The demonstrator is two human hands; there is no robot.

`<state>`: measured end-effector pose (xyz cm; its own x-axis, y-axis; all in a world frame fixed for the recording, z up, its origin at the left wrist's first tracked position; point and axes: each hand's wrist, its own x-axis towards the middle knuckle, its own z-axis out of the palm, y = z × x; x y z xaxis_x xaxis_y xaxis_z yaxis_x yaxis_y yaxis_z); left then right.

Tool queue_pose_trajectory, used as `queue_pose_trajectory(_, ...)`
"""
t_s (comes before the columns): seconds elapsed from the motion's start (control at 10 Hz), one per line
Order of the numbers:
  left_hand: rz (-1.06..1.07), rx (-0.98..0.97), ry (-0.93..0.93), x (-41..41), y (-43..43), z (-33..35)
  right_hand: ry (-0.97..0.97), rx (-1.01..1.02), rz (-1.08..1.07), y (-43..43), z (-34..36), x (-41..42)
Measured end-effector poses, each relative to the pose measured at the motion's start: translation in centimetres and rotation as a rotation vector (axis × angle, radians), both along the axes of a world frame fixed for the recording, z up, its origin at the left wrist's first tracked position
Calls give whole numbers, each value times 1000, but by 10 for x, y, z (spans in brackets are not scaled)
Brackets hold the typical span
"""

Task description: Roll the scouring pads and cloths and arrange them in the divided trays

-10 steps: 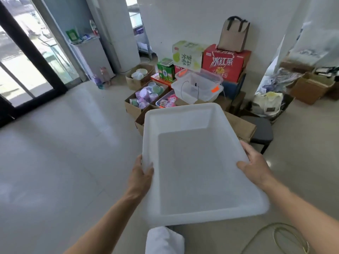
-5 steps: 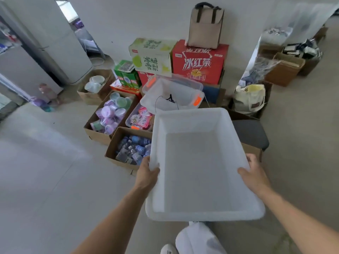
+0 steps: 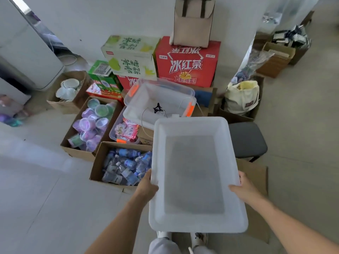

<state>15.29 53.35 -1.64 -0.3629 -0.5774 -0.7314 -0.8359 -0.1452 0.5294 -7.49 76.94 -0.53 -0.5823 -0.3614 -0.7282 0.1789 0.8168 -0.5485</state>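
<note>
Left of the white tub [image 3: 190, 122] sits a cardboard box of small bottles [image 3: 124, 165]. My left hand [image 3: 146, 187] grips the tub's left long rim. The tub hangs level in front of me, its long axis running straight away from me, with nothing in it and no dividers that I can see. My right hand [image 3: 242, 187] grips the right long rim directly opposite, so neither hand is nearer. Right of the tub stands a grey stool [image 3: 247, 140]. No pads or cloths show; I judge rolling has not begun.
</note>
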Motion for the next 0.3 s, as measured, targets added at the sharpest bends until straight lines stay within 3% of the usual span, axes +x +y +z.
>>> queue_pose_trajectory(0.2,-125,62,-4,6,-12,17,61,5,49,-20,25,6)
queue_pose_trajectory(0.3,-77,118,54,24,-6,41,242,-111,25,-40,57,4)
